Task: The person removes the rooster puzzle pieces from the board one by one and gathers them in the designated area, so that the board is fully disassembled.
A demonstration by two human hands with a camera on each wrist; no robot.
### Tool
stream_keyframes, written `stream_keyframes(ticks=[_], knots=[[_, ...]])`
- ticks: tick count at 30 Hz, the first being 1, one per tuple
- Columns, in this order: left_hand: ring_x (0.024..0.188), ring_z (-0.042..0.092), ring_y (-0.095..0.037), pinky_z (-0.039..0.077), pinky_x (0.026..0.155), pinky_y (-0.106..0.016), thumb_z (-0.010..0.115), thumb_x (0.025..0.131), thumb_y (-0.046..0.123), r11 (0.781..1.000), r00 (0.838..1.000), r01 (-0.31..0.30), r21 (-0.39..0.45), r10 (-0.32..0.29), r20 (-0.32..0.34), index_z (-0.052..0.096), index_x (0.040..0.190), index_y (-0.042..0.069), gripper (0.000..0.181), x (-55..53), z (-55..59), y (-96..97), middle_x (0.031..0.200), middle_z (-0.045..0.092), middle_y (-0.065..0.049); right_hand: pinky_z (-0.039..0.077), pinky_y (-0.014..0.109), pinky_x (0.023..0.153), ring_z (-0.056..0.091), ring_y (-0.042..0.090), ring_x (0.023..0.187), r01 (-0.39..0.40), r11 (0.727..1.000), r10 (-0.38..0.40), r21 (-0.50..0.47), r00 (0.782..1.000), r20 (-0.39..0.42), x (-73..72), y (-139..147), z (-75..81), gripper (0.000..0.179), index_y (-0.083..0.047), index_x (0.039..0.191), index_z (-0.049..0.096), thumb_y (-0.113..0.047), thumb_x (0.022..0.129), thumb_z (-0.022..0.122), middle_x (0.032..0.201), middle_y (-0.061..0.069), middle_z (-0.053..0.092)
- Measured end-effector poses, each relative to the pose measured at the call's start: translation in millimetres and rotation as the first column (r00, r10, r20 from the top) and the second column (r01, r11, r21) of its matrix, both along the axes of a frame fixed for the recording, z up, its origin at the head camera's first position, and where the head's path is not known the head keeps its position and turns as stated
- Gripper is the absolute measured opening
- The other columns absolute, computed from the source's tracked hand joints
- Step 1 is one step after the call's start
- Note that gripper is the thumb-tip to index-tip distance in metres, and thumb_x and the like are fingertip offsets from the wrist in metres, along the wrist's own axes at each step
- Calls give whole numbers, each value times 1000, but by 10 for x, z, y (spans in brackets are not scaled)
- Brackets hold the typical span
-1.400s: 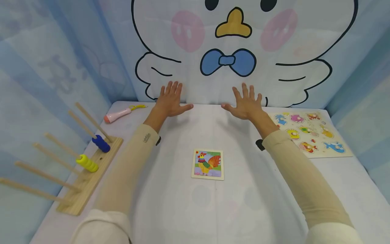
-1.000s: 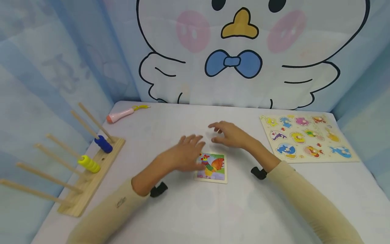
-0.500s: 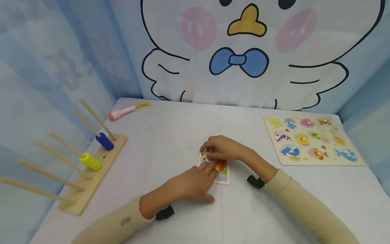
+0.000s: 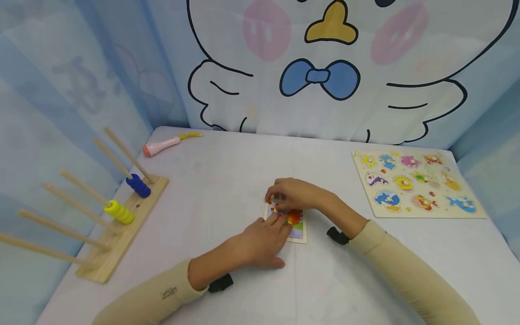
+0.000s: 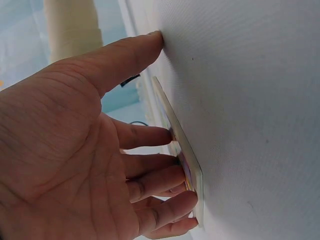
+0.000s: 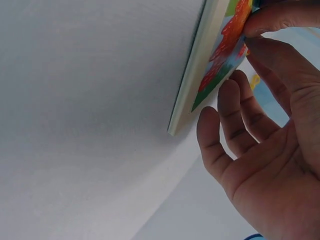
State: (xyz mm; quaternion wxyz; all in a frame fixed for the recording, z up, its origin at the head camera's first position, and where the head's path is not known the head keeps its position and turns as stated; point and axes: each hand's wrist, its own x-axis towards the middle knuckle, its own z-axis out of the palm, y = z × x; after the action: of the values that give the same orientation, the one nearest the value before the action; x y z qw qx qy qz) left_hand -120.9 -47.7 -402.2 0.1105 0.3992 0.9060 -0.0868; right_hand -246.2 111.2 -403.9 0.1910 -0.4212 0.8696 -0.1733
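Observation:
A small square rooster picture puzzle [image 4: 298, 233] with a pale wooden border lies on the white table, partly covered by both hands. My left hand [image 4: 262, 243] rests its straight fingers on the puzzle's face, thumb spread out on the tabletop. In the left wrist view, the fingertips touch the puzzle [image 5: 186, 150] near its edge. From the far side my right hand [image 4: 300, 195] curls its thumb and index finger at the puzzle's upper left part. The right wrist view shows that thumb on the picture [image 6: 225, 47], the other fingers past the edge.
At the left stands a wooden peg rack [image 4: 122, 230] with yellow rings [image 4: 119, 212] and blue rings [image 4: 138, 186]. A pink-handled tool [image 4: 162, 146] with a yellow end lies at the back left. A sea-animal peg board [image 4: 418, 185] lies at the right; a printed curtain [image 4: 260, 108] hangs behind.
Both hands came down from the far edge of the table onto the puzzle. The left fingers settled on its face and the right fingers curled at its far side. In the last half second they barely moved.

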Motion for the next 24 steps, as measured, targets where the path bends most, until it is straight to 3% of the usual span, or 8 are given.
stream_keyframes(ticks=[18, 24], knots=[[126, 38, -22, 45, 91, -36, 66, 84, 63, 1000, 1000, -3, 23, 3, -5, 47, 139, 10, 79, -15, 7, 24, 146, 39, -6, 45, 31, 80, 52, 18, 89, -36, 999, 33, 24, 993, 113, -86, -67, 36, 22, -17, 102, 63, -7, 85, 70, 96, 2, 56], [127, 38, -24, 45, 92, -38, 67, 84, 62, 999, 1000, -27, 21, 27, 7, 47, 139, 10, 79, -8, 3, 19, 147, 38, -7, 50, 29, 75, 58, 15, 83, -15, 1000, 19, -27, 986, 166, -79, -59, 36, 23, -18, 104, 64, -6, 86, 72, 93, -1, 63]])
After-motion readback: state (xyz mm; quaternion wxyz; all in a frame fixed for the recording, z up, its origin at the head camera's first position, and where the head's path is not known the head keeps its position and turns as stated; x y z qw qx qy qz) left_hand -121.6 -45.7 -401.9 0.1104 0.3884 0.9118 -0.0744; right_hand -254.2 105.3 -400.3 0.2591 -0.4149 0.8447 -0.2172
